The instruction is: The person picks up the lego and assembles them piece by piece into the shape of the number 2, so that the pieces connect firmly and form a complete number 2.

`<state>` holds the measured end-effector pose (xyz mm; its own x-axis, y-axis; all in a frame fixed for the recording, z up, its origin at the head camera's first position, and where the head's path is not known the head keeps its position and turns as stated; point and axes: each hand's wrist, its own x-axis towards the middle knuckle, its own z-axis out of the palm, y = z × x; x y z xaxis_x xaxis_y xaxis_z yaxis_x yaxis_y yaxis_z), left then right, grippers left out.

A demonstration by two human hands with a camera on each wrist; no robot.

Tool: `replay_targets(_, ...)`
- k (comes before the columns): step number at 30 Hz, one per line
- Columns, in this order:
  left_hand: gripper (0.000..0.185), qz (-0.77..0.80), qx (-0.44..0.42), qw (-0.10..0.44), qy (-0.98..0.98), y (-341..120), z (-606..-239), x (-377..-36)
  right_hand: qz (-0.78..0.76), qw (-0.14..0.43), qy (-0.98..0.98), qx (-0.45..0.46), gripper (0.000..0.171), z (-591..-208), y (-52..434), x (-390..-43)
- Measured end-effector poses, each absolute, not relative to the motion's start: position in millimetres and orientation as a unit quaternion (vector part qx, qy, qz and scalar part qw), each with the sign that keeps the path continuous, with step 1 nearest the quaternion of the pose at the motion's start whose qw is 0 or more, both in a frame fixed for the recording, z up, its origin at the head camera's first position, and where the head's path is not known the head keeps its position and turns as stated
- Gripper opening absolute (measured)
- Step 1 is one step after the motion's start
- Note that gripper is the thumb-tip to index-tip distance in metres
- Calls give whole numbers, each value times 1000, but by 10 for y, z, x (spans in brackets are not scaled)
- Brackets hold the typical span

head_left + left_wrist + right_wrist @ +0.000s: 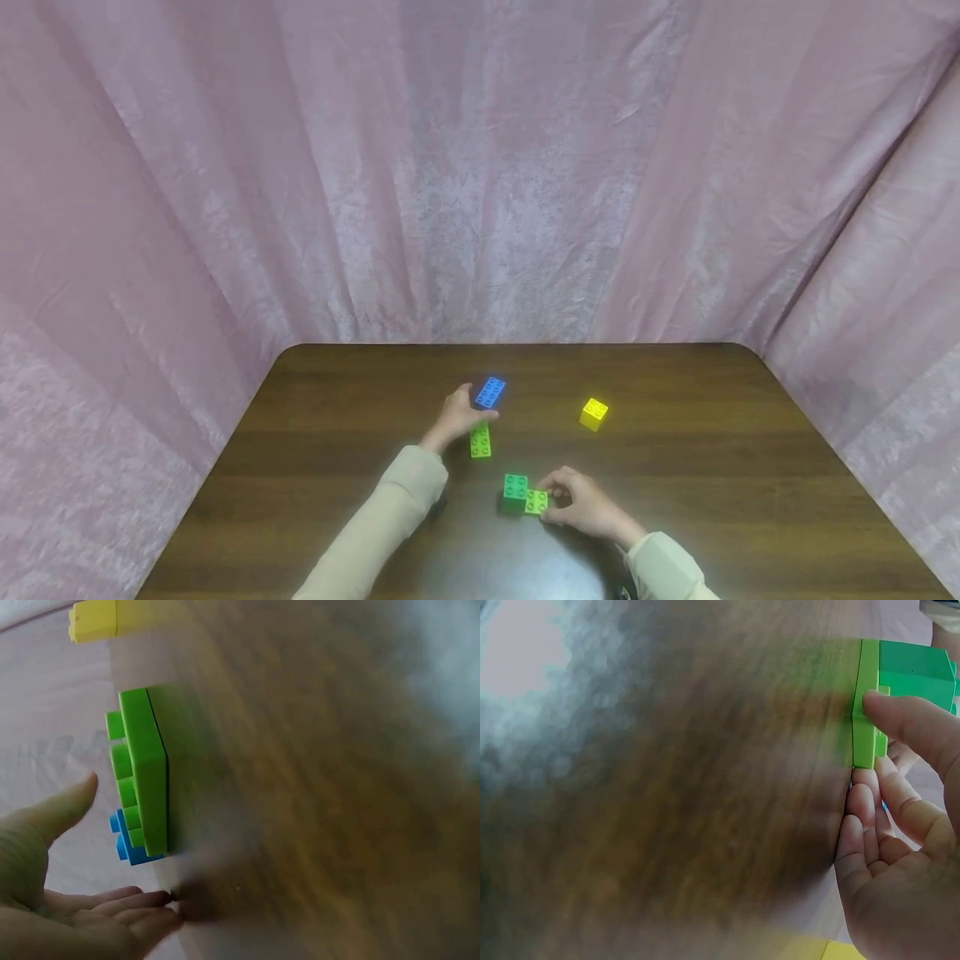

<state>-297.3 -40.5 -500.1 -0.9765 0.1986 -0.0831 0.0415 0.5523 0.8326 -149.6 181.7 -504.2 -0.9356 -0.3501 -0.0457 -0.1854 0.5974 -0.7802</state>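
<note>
My right hand (581, 502) pinches a light green brick (536, 502) near the table (337, 400) front edge; my left hand (457, 414), fingers apart, seems to touch the blue brick (490, 392) (hard, light plastic, best held by its sides).

The head view is evenly and softly lit; no hard shadows are seen. A pale glare patch is reflected on the table (517, 558) just behind the right hand (581, 504), and only a thin dark shadow is cast under the green bricks (523, 493) at its fingertips. The curtain (480, 167) is bent outward at the edges by wide-angle distortion. In the left wrist view the wood beyond the fingers (127, 900) is heavily blurred, while the lime brick (146, 772) is rendered fairly sharp. In the right wrist view the table is smeared and a washed-out bright spot is seen far from the fingers (870, 825).
</note>
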Motion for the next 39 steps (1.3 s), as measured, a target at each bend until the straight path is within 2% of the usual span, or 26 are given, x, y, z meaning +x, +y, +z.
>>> replay_targets(11,72,450,54,67,889,-413,-5033,-3069,-431,92,883,-161,31,-5029,1813,-1480)
replay_targets(17,59,457,72,50,885,-403,-5034,-3095,-430,88,885,-156,31,-5032,1811,-1488)
replay_targets(24,62,452,73,50,888,-386,-5028,-3088,-435,87,882,-159,31,-5024,1814,-1475)
replay_targets(32,47,448,79,42,890,-377,-5027,-3086,-434,88,884,-152,30,-5041,1812,-1487)
replay_targets(39,44,451,86,40,888,-393,-5042,-3098,-422,83,890,-151,29,-5080,1818,-1502)
